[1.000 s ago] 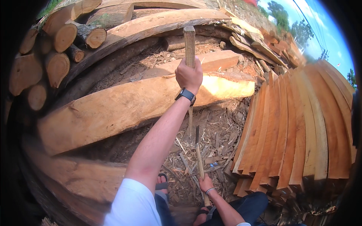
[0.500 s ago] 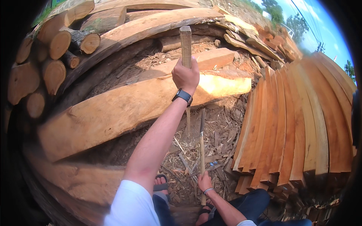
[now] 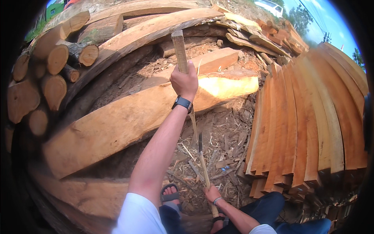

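My left hand, with a dark watch on the wrist, is raised and closed around a long wooden stick held nearly upright. Below the fist the stick thins into a pale strip running down toward the ground. My right hand is low near my sandalled foot, gripping the wooden handle of a chopping knife. Its dark blade points up, right beside the stick's lower part. I cannot tell whether blade and stick touch.
A big squared timber beam lies across the middle behind the stick. Round logs are piled at the left. Curved sawn planks lean in a stack at the right. Wood chips and bark cover the ground.
My left hand and the stick have shifted slightly to the left. The right hand and knife stay low in nearly the same place.
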The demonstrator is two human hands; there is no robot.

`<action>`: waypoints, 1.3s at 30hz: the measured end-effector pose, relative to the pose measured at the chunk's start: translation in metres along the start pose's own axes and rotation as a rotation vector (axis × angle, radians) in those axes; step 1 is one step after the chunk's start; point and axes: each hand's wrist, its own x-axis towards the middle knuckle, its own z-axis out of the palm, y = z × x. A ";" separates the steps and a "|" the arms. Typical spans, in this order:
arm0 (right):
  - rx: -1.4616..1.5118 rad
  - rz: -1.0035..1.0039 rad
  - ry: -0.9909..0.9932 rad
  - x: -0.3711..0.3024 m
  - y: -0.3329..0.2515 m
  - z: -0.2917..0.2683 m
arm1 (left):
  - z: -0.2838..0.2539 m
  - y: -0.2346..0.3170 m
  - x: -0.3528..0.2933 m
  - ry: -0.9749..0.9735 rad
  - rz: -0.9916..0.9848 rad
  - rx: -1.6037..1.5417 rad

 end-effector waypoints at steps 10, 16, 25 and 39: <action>-0.109 0.008 0.059 0.012 0.041 0.022 | 0.007 0.012 -0.011 0.060 -0.030 0.166; -0.021 0.048 -0.052 0.026 0.028 0.001 | 0.010 -0.013 -0.011 -0.019 0.174 0.092; -0.026 0.027 0.134 0.033 0.034 0.004 | 0.013 -0.017 -0.013 -0.105 0.265 0.021; -0.028 -0.061 0.097 0.021 0.023 0.017 | 0.009 -0.002 -0.016 -0.145 0.050 -0.111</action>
